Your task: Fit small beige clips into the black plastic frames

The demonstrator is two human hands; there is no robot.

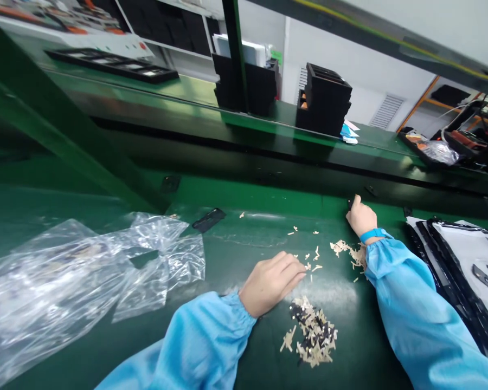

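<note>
My left hand (271, 283) rests palm down on the green bench, its fingers close together beside a few scattered beige pieces (316, 260); whether anything is under the fingertips is hidden. Farther off to the right, my right hand (361, 216) is closed around a small dark object (350, 203) at the back of the bench. Just in front of my right wrist lies a loose group of beige pieces (341, 247). Nearer to me, below my left hand, sits a pile of small beige and black pieces (315, 333).
Clear plastic bags (85, 271) cover the left side, beside a flat black part (209, 220). Stacked trays with white sheets (463, 260) stand at right. A green post (69, 119) slants across the left; black trays (323, 100) stand on the shelf.
</note>
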